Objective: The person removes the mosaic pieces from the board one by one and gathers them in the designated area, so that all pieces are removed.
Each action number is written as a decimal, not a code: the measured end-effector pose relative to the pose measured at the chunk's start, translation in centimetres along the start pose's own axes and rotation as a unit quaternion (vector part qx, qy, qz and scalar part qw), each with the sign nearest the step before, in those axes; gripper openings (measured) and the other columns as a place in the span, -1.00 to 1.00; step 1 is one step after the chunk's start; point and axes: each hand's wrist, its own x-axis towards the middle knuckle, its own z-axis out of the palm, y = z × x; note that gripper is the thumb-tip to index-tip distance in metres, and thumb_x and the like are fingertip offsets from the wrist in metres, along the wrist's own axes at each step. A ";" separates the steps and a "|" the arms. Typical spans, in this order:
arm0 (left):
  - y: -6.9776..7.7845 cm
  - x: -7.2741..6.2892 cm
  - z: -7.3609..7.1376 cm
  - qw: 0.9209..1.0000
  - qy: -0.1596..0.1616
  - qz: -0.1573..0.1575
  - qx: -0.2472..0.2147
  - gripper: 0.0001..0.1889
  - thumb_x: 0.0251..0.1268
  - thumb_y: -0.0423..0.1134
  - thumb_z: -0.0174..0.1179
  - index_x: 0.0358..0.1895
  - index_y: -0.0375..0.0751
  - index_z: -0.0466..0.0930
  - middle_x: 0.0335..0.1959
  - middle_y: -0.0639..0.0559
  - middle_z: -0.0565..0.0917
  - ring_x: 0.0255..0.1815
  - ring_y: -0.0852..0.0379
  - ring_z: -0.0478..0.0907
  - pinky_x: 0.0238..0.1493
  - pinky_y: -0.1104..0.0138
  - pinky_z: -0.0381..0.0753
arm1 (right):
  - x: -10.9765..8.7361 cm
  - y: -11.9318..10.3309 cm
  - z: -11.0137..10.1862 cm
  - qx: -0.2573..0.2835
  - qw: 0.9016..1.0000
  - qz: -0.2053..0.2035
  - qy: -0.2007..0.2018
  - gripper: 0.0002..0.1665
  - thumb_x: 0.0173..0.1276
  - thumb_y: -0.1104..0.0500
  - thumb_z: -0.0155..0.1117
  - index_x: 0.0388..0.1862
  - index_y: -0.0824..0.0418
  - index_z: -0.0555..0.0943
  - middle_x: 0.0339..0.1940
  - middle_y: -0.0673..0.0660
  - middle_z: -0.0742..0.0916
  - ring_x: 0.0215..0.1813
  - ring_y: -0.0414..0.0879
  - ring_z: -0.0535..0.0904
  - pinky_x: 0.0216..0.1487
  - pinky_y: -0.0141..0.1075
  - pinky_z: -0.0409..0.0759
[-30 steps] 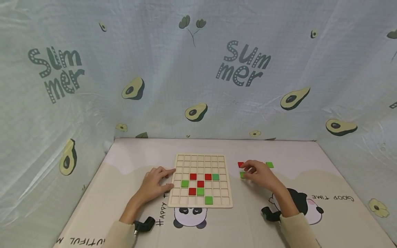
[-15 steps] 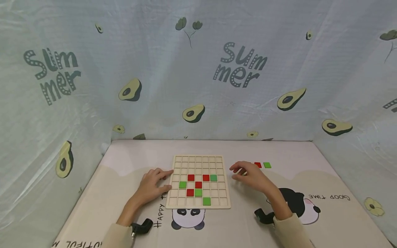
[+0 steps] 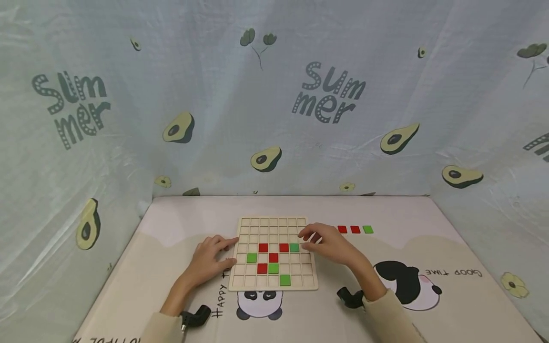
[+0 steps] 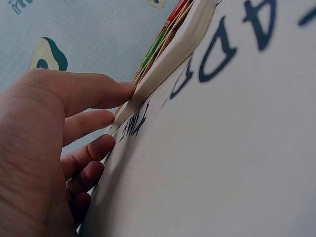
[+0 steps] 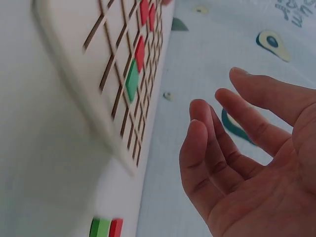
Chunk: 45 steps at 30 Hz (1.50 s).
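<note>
A pale wooden grid board (image 3: 246, 282) lies on the table, with several red and green square tiles in its cells. At its left edge, my left hand (image 3: 206, 259) touches the rim with extended index finger and thumb; the left wrist view shows a fingertip against the board's side (image 4: 163, 74). Over the board's right edge, near a green tile (image 3: 294, 247), hovers my right hand (image 3: 330, 243). Its fingers are loosely bent, and the right wrist view shows nothing between thumb and fingertips.
Right of the board, beyond my right hand, lie two red tiles, the nearer one (image 3: 341, 229) and the farther one (image 3: 355, 229), and a green tile (image 3: 368, 229). Another green tile (image 5: 100, 227) shows low in the right wrist view. A printed curtain (image 3: 223, 171) stands behind the table.
My right hand has moved left from the loose tiles to the board's right edge, uncovering the two red tiles. My left hand stays at the board's left edge. The head view has shifted slightly.
</note>
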 end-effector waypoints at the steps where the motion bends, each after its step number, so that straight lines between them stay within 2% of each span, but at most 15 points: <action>1: 0.0 0.0 0.0 1.000 0.001 0.001 0.001 -0.44 0.24 0.04 0.37 0.30 -0.06 0.66 -0.21 0.19 0.55 -0.13 0.20 0.35 -0.09 0.23 0.22 | 0.2 -0.3 0.2 0.002 1.000 -0.006 -0.004 -0.68 0.40 0.16 0.39 0.10 0.22 0.69 0.01 0.17 0.76 -0.09 -0.12 0.61 -0.12 -0.35 0.60; 8: 0.0 0.2 -0.3 1.000 0.002 0.003 0.002 -0.44 0.23 0.02 0.37 0.30 -0.07 0.66 -0.22 0.18 0.55 -0.13 0.19 0.35 -0.09 0.23 0.22 | 2.4 -2.4 2.3 -0.011 0.999 -0.027 -0.027 -0.69 0.42 0.21 0.35 0.11 0.22 0.69 -0.05 0.10 0.76 -0.11 -0.13 0.62 -0.10 -0.36 0.60; 19: 0.0 0.1 -0.2 1.000 -0.004 -0.006 0.007 -0.44 0.21 -0.01 0.39 0.30 -0.04 0.66 -0.23 0.21 0.53 -0.13 0.19 0.33 -0.08 0.21 0.23 | 5.4 -3.5 5.4 -0.050 0.996 -0.043 -0.054 -0.71 0.42 0.21 0.34 0.09 0.22 0.70 -0.11 0.05 0.75 -0.14 -0.14 0.63 -0.09 -0.31 0.59; 36: -0.2 0.2 0.2 1.000 -0.010 -0.015 0.000 -0.43 0.22 0.01 0.40 0.32 0.00 0.65 -0.22 0.25 0.52 -0.11 0.20 0.34 -0.05 0.19 0.23 | 7.8 -3.7 6.8 -0.112 0.990 -0.016 -0.082 -0.75 0.37 0.20 0.41 0.01 0.20 0.75 -0.11 0.06 0.79 -0.07 -0.12 0.65 -0.02 -0.31 0.61; 45: -0.3 0.2 0.2 1.000 -0.011 -0.017 0.003 -0.43 0.22 0.02 0.40 0.33 0.03 0.64 -0.23 0.27 0.51 -0.11 0.21 0.33 -0.05 0.20 0.23 | 8.3 -3.6 7.2 -0.129 0.987 -0.025 -0.090 -0.80 0.33 0.24 0.43 -0.07 0.20 0.77 -0.19 0.05 0.78 -0.15 -0.17 0.60 -0.04 -0.29 0.59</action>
